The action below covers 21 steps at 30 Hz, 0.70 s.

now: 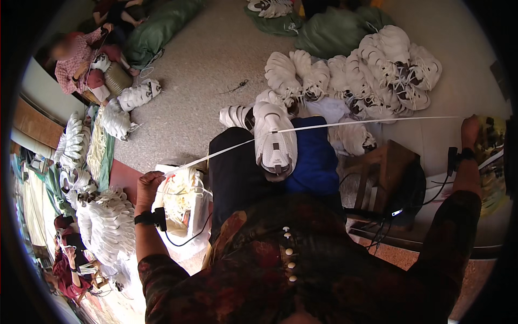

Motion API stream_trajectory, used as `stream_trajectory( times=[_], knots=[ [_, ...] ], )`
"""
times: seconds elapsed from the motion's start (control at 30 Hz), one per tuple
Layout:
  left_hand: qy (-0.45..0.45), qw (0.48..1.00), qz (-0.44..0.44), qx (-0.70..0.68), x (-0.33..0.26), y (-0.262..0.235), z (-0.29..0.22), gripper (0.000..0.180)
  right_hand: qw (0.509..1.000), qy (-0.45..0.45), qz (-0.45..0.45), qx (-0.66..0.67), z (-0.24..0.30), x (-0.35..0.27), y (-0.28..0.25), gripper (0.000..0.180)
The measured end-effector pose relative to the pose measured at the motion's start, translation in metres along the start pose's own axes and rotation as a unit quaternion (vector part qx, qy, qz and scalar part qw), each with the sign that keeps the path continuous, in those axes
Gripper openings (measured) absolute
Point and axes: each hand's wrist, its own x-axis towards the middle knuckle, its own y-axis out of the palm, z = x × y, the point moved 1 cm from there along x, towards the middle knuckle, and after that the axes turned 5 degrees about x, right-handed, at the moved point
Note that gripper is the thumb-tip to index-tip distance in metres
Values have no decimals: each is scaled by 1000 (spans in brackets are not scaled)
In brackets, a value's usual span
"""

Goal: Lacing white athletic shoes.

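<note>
a white shoe (276, 129) sits between the person's thighs, over the dark trouser leg (229, 162) and the blue cloth (314, 154) on the other leg, likely so that the lap serves as a rest and both arms can spread wide. a white lace (367, 123) meets the shoe and appears to pass through its upper, though the exact holes are too small to tell. the left hand (149, 188) is a closed fist, its grip holding one end low on the left; the right hand (470, 130), far out to the right, seems to have its grip closed on the other end, its fingers hard to make out. both spans look straight, which suggests the lace is under tension, perhaps to even out its lengths; the right span looks the longer.

beside the left forearm a pale container (204, 218) carries a tangle of cream laces (183, 194), probably put there for an easy reach. beyond the knees, a heap of white shoes (372, 75) lies on the floor (199, 70) against a green sack (337, 38), seemingly close by for handling. a wooden stool (384, 167) stands to the right, clear of the lap
</note>
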Motion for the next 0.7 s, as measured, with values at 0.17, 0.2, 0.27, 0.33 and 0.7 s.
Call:
stream_trajectory(
  times=[0.17, 0.2, 0.27, 0.33, 0.7],
  knots=[
    [-42, 997, -31, 56, -26, -33, 13, 4, 980, 97, 57, 164, 76, -27, 0, 23],
    [-36, 994, -59, 80, -31, -42, 19, 4, 980, 94, 57, 168, 82, -31, 1, 23],
    [-54, 987, -132, 79, -41, -65, 60, 6, 967, 146, 59, 200, 92, -38, 7, 23],
    [-62, 976, -182, 100, -54, -81, 79, 8, 963, 167, 74, 197, 87, -34, 20, 24],
    [-191, 977, -64, 78, -126, -117, 98, 11, 980, -170, -20, -101, 32, -34, 22, 16]
  ],
)
